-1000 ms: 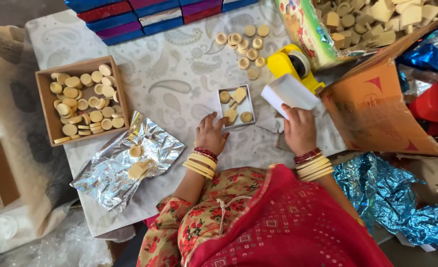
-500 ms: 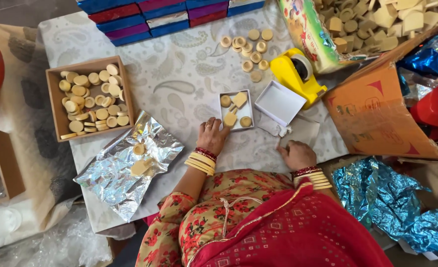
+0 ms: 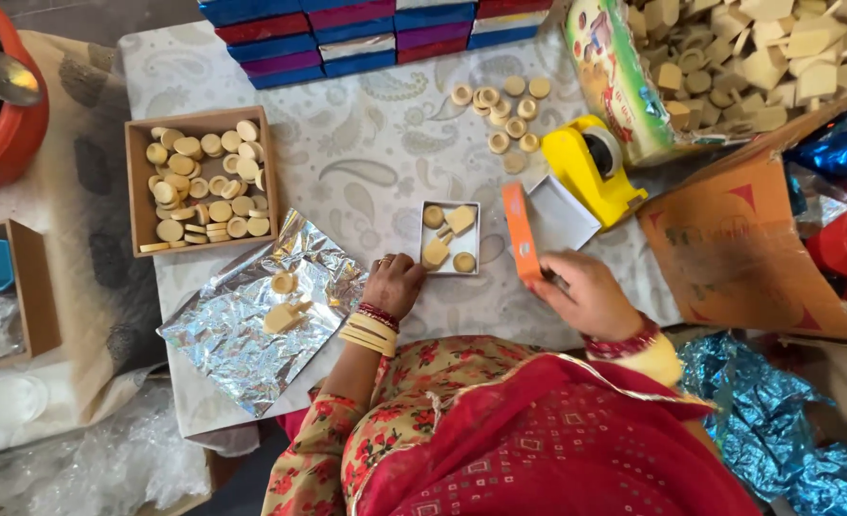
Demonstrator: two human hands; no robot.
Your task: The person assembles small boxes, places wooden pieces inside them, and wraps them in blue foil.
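On patterned cloth, left hand (image 3: 395, 285) touches square sweet-box (image 3: 449, 237); right hand (image 3: 586, 294) grips orange card lid (image 3: 521, 232).

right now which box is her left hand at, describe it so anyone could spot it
On the paisley tablecloth, go just right of the crumpled foil sheet. The left hand touches a small white open box holding four pale sweets; unlike the big brown box, it is tiny and white.

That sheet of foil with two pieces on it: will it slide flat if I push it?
Probably not: the foil sheet looks thin and creased, so it would likely crumple. It seems light, and the two pieces might slide or roll off.
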